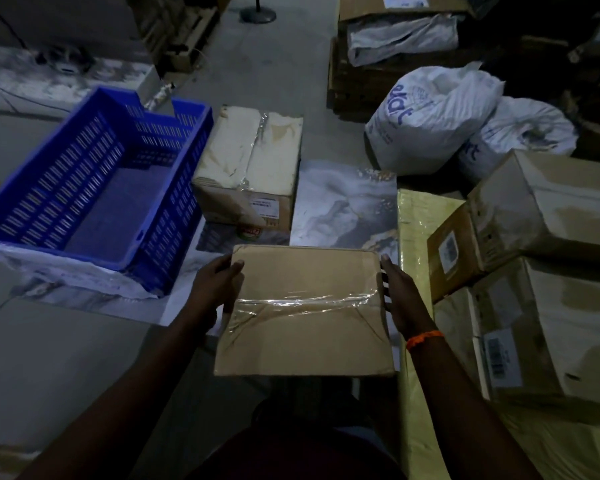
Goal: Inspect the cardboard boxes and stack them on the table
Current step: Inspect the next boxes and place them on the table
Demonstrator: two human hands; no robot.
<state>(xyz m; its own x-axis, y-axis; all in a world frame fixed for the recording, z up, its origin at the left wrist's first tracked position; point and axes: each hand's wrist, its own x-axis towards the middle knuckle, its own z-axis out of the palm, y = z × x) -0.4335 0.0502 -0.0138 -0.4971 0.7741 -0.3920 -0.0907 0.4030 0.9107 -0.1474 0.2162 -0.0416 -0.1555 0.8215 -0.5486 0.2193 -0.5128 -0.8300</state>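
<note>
Flat brown taped cardboard box (305,327), lower centre, gripped at opposite edges by left hand (219,285) and right hand (400,301), wants slow, level turning.

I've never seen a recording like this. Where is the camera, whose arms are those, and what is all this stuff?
No machine here: a person wears one camera on the head, looking forward and down, so the arms are their own. The left hand and right hand grip a flat brown cardboard box sealed with clear tape by its sides. Ahead, on the marbled table, stand a blue slotted plastic crate and a pale taped cardboard box. To the right are stacked brown cardboard boxes and white printed sacks.
</note>
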